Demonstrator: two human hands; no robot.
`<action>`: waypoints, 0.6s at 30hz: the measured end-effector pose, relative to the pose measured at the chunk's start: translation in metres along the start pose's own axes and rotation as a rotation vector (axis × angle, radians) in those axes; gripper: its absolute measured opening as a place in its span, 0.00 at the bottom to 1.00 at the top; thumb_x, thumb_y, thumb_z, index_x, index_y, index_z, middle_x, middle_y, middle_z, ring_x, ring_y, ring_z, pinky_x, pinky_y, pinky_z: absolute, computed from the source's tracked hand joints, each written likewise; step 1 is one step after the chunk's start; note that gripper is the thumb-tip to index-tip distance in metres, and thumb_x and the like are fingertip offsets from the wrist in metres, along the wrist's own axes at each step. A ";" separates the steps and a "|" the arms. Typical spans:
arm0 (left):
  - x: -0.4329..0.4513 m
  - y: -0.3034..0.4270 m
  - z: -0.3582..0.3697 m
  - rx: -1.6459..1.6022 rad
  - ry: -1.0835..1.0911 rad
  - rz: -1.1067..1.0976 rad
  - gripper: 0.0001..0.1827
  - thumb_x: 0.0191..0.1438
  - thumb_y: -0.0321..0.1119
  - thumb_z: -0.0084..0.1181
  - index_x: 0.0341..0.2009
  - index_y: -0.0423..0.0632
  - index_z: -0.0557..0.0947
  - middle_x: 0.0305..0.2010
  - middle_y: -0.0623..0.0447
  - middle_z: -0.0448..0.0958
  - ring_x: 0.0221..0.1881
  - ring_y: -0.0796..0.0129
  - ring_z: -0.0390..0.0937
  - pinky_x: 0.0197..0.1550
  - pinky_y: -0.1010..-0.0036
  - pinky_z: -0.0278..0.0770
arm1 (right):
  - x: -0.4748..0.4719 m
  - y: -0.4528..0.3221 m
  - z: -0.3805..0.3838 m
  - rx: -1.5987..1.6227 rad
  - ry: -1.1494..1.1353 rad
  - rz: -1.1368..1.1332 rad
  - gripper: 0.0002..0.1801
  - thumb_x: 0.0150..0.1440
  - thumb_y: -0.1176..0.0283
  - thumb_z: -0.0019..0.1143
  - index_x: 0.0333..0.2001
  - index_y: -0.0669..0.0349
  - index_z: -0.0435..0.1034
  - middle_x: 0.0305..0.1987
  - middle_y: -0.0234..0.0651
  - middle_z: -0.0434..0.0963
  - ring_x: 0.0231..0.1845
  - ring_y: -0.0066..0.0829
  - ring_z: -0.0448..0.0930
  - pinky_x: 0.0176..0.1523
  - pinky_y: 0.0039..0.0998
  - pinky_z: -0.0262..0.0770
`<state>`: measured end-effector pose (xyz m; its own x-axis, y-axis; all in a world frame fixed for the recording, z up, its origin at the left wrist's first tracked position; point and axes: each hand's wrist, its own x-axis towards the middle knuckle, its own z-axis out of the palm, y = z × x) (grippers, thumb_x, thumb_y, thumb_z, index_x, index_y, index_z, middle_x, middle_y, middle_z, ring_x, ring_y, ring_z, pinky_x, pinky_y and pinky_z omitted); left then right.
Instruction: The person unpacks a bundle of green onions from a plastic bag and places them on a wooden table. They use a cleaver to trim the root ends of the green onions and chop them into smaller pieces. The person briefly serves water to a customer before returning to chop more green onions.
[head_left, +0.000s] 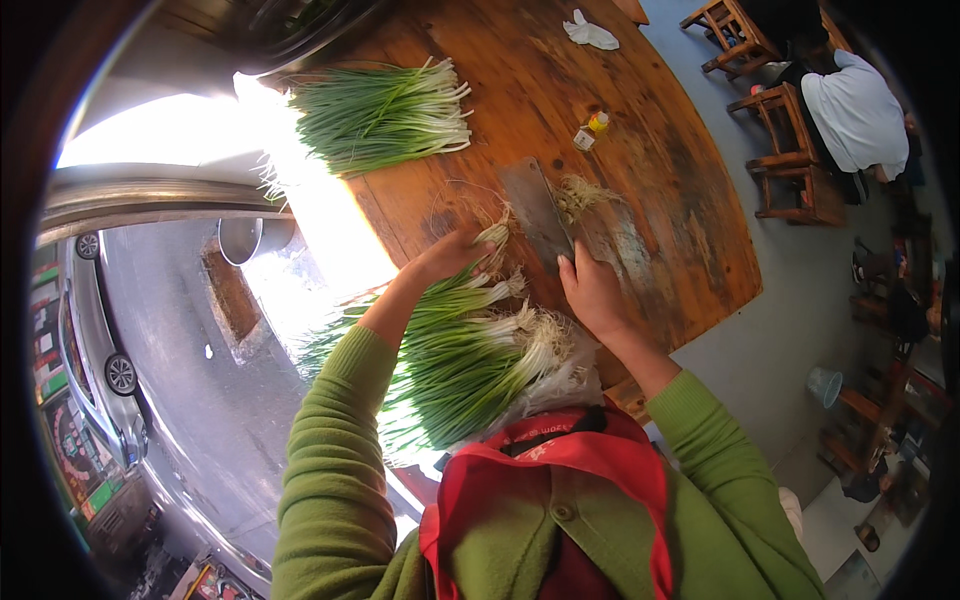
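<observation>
My left hand (456, 255) is closed around the white ends of some green onions (493, 238), their roots pointing up and right. In my right hand (589, 289) is the handle of a cleaver (536, 206), whose wide blade lies low over the wooden table, just right of those roots. Beyond the blade sits a small pile of cut-off roots (581, 197). A large heap of rooted green onions (472, 360) lies nearest my body, partly on a clear plastic bag (574, 382). Farther off is a neat bundle of green onions (382, 112) whose white ends show no roots.
The wooden table (675, 225) also carries a small bottle with a yellow cap (591, 131) and a crumpled white tissue (590, 31). Wooden stools (802, 191) and a person in a white top (855, 112) are beyond its right edge. Strong sunlight falls at the left.
</observation>
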<state>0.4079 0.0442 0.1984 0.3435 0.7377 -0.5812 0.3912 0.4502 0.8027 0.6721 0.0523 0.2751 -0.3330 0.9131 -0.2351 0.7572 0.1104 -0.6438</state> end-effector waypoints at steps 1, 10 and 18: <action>0.003 0.002 0.001 0.016 -0.002 -0.013 0.21 0.63 0.50 0.48 0.35 0.42 0.75 0.27 0.57 0.74 0.30 0.74 0.69 0.38 0.73 0.68 | 0.001 -0.006 -0.004 0.043 0.021 -0.051 0.12 0.61 0.65 0.47 0.39 0.64 0.65 0.21 0.50 0.74 0.23 0.55 0.74 0.28 0.47 0.70; -0.011 0.024 0.023 0.420 0.512 -0.031 0.28 0.51 0.52 0.61 0.47 0.43 0.72 0.32 0.48 0.76 0.37 0.56 0.76 0.41 0.65 0.73 | 0.022 -0.012 0.003 -0.063 -0.166 -0.007 0.23 0.62 0.64 0.45 0.56 0.68 0.65 0.26 0.52 0.77 0.27 0.51 0.78 0.32 0.46 0.74; -0.020 0.032 0.040 0.656 0.614 -0.154 0.27 0.55 0.46 0.56 0.51 0.40 0.67 0.34 0.38 0.79 0.38 0.41 0.77 0.39 0.54 0.74 | 0.037 -0.012 0.019 0.022 -0.052 -0.045 0.23 0.62 0.66 0.47 0.54 0.73 0.63 0.27 0.54 0.76 0.28 0.52 0.77 0.30 0.44 0.72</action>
<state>0.4476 0.0241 0.2300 -0.1947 0.9157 -0.3515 0.8668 0.3284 0.3754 0.6400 0.0775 0.2605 -0.3962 0.8855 -0.2427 0.7280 0.1418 -0.6708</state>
